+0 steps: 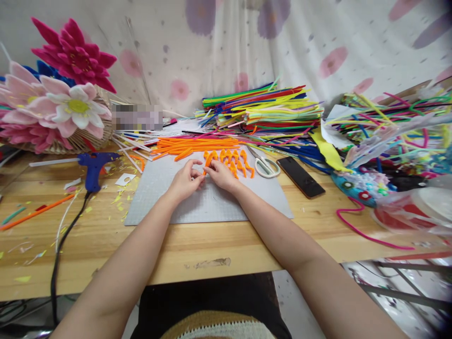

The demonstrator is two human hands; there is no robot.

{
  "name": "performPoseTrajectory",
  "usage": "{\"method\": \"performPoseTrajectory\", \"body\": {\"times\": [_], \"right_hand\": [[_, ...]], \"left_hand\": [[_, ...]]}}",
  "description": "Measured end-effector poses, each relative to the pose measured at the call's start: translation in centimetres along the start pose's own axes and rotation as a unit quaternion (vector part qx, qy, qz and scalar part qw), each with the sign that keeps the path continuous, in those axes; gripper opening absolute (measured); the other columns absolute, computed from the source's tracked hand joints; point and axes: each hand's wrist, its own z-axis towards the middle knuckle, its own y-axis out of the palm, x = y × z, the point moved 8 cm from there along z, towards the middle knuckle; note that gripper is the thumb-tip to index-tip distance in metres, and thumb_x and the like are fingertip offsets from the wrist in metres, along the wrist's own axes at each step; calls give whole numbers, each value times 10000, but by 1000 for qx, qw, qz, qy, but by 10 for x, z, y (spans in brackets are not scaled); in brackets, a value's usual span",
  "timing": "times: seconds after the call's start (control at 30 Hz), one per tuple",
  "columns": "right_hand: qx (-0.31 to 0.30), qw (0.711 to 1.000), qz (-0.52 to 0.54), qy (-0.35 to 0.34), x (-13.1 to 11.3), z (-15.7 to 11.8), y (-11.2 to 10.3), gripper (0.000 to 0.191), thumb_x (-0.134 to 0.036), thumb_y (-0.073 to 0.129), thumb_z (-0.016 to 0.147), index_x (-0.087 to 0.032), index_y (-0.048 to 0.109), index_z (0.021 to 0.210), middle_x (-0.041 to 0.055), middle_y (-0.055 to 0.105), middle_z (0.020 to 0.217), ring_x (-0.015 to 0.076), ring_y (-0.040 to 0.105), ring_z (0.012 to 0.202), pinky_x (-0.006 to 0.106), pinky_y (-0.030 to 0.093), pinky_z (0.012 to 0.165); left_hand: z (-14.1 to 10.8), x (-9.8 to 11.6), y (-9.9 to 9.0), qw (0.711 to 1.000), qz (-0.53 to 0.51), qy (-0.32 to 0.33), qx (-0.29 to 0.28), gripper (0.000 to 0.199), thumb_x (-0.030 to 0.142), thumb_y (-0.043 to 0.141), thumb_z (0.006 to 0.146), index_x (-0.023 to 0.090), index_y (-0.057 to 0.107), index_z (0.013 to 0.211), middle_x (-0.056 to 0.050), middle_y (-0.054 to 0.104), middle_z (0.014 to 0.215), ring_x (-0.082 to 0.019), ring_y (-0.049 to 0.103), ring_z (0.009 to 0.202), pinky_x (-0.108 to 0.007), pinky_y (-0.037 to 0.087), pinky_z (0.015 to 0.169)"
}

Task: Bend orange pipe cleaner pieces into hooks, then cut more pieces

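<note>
Over the grey cutting mat (208,209) my two hands meet, with an orange pipe cleaner (211,157) between them. My left hand (187,178) is curled, its fingertips pinching the lower end of that piece. My right hand (221,173) has its thumb and fingers closed on the upper part, which looks bent into a loop. Just beyond and to the right lie several shaped orange pieces (240,165) in rows. Behind them, a bundle of straight orange pipe cleaners (197,145) rests across the mat's far edge. White-handled scissors (267,166) lie at the mat's right side.
A blue glue gun (92,169) stands at the left, its black cord (67,240) hanging off the front edge. A black phone (301,177) lies right of the scissors. Bundles of coloured pipe cleaners (261,106) fill the back. Fluffy flowers (76,106) stand at the far left.
</note>
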Motion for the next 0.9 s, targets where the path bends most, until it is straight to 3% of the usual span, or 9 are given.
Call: {"method": "performPoseTrajectory", "body": {"times": [0.23, 0.47, 0.53, 0.67, 0.77, 0.9], "right_hand": [[-35, 999, -7, -16, 2, 0, 6, 201, -259, 489, 786, -180, 409, 620, -31, 430, 631, 103, 392, 613, 249, 293, 593], [-50, 998, 34, -8, 7, 0, 6, 186, -290, 483, 786, -175, 432, 649, -41, 419, 629, 97, 378, 606, 247, 307, 604], [-51, 998, 39, -6, 7, -1, 6, 192, -286, 491, 782, -173, 434, 637, -39, 422, 626, 97, 380, 610, 248, 304, 603], [-63, 992, 110, 13, 7, -4, 10, 215, -324, 531, 761, -176, 435, 637, -45, 414, 608, 89, 367, 590, 235, 283, 553], [-95, 969, 226, 37, 4, -9, 20, 272, -387, 570, 731, -182, 415, 642, -62, 374, 578, 67, 319, 518, 223, 257, 494], [-106, 910, 395, 61, -5, -14, 27, 384, -445, 665, 632, -184, 385, 613, -83, 335, 525, 42, 271, 464, 200, 221, 448]], "left_hand": [[-1, 14, -5, 994, 52, 100, 9, 361, 168, 542, 717, 195, 415, 1054, 71, 556, 592, -62, 495, 502, -184, 383, 512], [1, 9, -2, 996, -29, 76, -25, 409, 222, 616, 682, 193, 429, 1044, 42, 589, 639, -76, 524, 534, -178, 365, 475], [2, 8, -5, 997, -38, 74, -7, 415, 216, 628, 667, 195, 425, 1029, 44, 593, 633, -74, 519, 522, -173, 358, 461], [3, 8, -17, 990, -101, 57, 84, 374, 201, 626, 642, 196, 413, 949, 61, 571, 588, -64, 479, 448, -175, 333, 413], [2, 7, -21, 975, -182, 23, 125, 376, 168, 625, 596, 196, 407, 901, 74, 553, 565, -68, 498, 452, -177, 349, 422], [2, -4, -15, 944, -293, -73, 134, 328, 124, 590, 578, 192, 413, 845, 79, 521, 546, -61, 508, 459, -169, 348, 422]]}}
